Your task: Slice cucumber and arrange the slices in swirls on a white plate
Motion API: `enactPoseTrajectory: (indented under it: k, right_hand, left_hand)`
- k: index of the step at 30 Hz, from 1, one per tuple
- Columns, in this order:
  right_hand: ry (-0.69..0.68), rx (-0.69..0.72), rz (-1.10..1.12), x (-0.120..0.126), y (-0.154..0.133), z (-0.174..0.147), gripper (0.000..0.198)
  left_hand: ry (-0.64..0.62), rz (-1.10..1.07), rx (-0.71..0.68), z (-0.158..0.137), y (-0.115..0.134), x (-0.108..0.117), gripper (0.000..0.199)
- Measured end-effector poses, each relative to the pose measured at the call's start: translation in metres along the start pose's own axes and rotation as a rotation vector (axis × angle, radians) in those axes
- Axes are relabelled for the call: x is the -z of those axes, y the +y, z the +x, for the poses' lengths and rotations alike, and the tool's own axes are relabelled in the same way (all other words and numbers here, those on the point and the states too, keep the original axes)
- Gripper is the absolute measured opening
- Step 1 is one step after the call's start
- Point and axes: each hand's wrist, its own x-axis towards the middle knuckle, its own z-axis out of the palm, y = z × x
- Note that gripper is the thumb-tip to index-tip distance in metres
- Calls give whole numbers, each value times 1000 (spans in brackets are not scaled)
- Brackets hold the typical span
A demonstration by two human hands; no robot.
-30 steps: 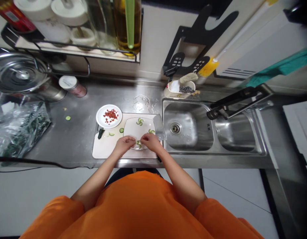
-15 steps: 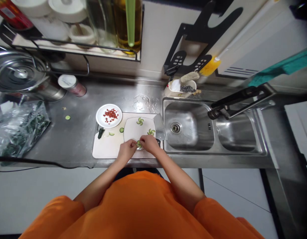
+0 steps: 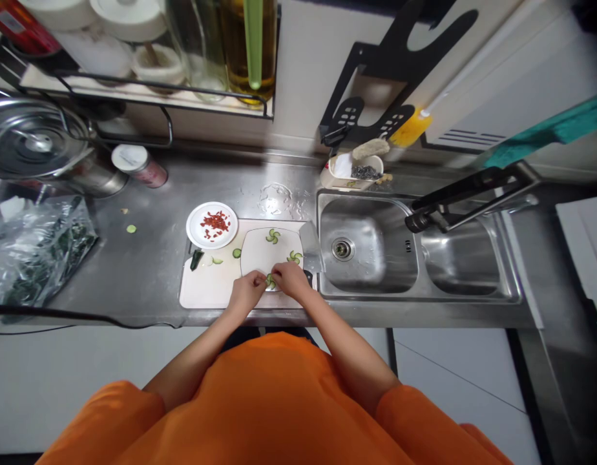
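Left hand (image 3: pixel 247 290): is reaching to the near edge of the square plate (image 3: pixel 258 252), thumb and fingertips drawn together beside the near cucumber slices (image 3: pixel 271 281); I cannot tell if they are pinching one.
Right hand (image 3: pixel 289 279): is leaning over the plate's near right corner, fingers bunching at those same slices and hiding any grip.
Near cucumber slices: are lying at the plate's near edge, between both hands' fingertips.
Other cucumber slices (image 3: pixel 272 236): are fanning out in swirls toward the plate's far and right edges.
Square plate: is sitting on the cutting board (image 3: pixel 206 294).
Round plate (image 3: pixel 196 226): is holding red bits (image 3: pixel 216 224) at the board's far left corner.
Knife (image 3: pixel 312 245): is lying between plate and sink (image 3: pixel 366 278).
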Motion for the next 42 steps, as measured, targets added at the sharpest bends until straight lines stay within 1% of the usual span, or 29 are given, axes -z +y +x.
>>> enactPoseTrajectory:
  k: [11, 18, 25, 30, 36, 42]
  right_hand:
    - [5, 32, -75, -5, 0, 0, 20]
    - [-29, 9, -112, -5, -1, -1, 22]
    - [-2, 15, -143, -7, -1, -3, 21]
    - [7, 5, -156, -7, -3, -5, 22]
    - [13, 1, -158, -9, -2, -6, 21]
    - [58, -2, -149, -12, 2, -7, 22]
  left_hand:
    - [-1, 45, -18, 0, 0, 0, 12]
    - [-23, 149, -54, -1, 4, 0, 14]
    - [-17, 212, -135, 1, 0, -3, 14]
    - [23, 282, -203, 4, -5, -5, 11]
    - [-5, 331, -225, 4, -6, -4, 15]
    - [-14, 334, -233, 3, -4, -3, 17]
